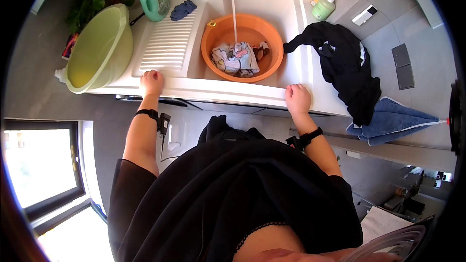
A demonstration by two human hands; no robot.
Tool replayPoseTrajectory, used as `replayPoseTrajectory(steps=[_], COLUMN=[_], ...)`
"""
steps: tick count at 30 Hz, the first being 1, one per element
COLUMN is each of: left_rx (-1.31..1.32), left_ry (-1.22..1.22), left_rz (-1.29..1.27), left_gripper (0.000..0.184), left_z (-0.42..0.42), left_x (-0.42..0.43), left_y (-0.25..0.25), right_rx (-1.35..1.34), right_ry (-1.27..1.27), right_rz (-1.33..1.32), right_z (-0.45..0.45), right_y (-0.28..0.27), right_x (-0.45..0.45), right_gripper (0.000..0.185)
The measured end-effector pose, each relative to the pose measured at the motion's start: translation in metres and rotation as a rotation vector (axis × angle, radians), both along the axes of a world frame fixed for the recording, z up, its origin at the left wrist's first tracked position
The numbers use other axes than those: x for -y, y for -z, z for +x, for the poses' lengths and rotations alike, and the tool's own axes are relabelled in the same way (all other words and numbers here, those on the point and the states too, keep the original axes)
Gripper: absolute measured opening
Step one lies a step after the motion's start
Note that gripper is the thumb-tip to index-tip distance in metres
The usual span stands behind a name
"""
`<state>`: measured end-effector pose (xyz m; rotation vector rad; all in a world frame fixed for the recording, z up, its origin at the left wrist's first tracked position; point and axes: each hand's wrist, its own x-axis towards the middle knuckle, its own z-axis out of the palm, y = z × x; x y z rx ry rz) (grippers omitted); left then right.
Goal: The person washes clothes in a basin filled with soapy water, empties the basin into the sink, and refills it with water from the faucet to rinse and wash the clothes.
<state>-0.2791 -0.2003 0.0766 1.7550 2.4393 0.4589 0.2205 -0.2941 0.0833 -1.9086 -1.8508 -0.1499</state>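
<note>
My left hand (151,83), fingers curled closed, rests on the front edge of the white sink counter (218,88), below the ribbed washboard (170,43). Farther right along that edge, my right hand (297,99) also rests with curled fingers. I see nothing held in either hand. Between and beyond them, an orange basin (208,58) stands in the sink bowl. Inside it lies a wet, light printed cloth (238,58) with a dark brown piece (262,50) beside it. A thin stream of water (234,9) falls onto the cloth.
A pale green tub (99,48) leans at the left, near a teal detergent bottle (154,1) and a dark blue cloth (183,10). On the right are a black garment (340,58), a green pump bottle (323,8) and a hanging blue towel (393,120).
</note>
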Motion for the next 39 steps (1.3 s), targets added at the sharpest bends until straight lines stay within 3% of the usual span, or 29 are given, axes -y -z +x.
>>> replayPoseTrajectory(steps=[7, 39], left_rx=[-0.012, -0.023], left_ry=[0.026, 0.027], left_rz=[0.084, 0.018], left_gripper=[0.028, 0.025], left_z=[0.0003, 0.0006], left_x=[0.0017, 0.0016], left_y=[0.0008, -0.0033], right_rx=[0.015, 0.016], right_ry=[0.003, 0.029], right_rz=[0.01, -0.035], right_z=[0.001, -0.0023], right_y=[0.0039, 0.0004], right_x=[-0.0005, 0.0005], right_gripper=[0.021, 0.021])
